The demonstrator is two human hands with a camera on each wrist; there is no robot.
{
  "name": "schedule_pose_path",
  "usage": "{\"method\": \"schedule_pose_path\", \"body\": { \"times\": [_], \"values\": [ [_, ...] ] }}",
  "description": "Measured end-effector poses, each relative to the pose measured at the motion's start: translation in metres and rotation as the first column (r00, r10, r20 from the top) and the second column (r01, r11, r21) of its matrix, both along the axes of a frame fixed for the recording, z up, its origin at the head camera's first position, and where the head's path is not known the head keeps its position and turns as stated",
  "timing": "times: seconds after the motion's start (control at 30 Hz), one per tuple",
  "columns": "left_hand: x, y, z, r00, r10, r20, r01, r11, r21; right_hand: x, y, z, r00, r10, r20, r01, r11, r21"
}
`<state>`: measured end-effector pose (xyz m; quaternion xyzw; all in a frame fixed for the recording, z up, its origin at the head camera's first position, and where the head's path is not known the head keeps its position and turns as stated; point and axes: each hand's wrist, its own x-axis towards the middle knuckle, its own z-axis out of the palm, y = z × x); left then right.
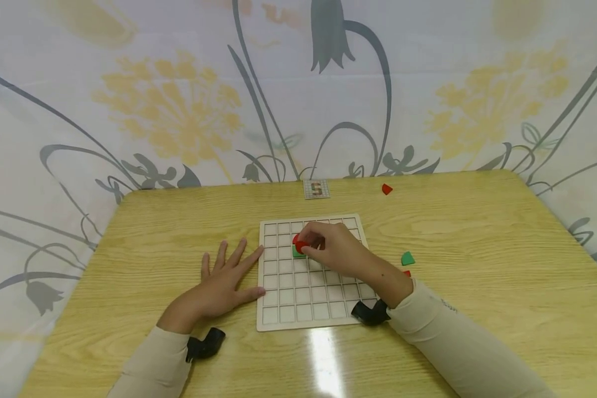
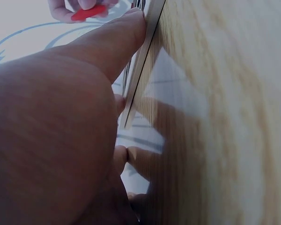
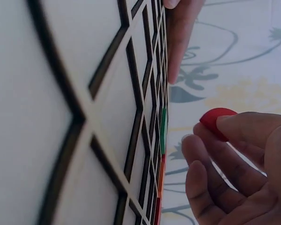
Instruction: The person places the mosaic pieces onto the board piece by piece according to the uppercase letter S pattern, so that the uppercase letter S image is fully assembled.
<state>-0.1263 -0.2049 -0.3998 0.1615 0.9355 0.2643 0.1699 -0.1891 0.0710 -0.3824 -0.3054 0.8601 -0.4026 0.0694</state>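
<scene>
Between the thumb and fingers of my right hand (image 1: 340,249) is a small red tile with a curved edge (image 3: 213,119). It is held above the white gridded board (image 1: 286,312), apart from its surface in the right wrist view. Under and beside these fingers, a green tile (image 1: 296,253) and another red tile (image 1: 296,238) lie in grid cells; my right hand covers part of that area. My left hand (image 1: 224,284) lies on the table with spread fingers, its thumb tip and index fingertip at the board's left edge.
A small pattern card (image 1: 317,189) lies at the table's back edge. Off to the right are a red tile (image 1: 387,189), a green tile (image 1: 407,258) and a partly hidden red tile (image 1: 407,273). A floral cloth (image 1: 288,83) hangs behind the wooden table (image 1: 477,249).
</scene>
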Motion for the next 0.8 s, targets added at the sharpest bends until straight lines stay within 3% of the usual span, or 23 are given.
{"method": "schedule_pose_path", "body": {
  "times": [0.8],
  "values": [
    [0.0007, -0.0008, -0.0014, 1.000, 0.004, -0.011, -0.004, 1.000, 0.000, 0.0007, -0.0003, -0.0065, 0.992, 0.046, 0.115, -0.051, 0.998, 0.044]
  ]
}}
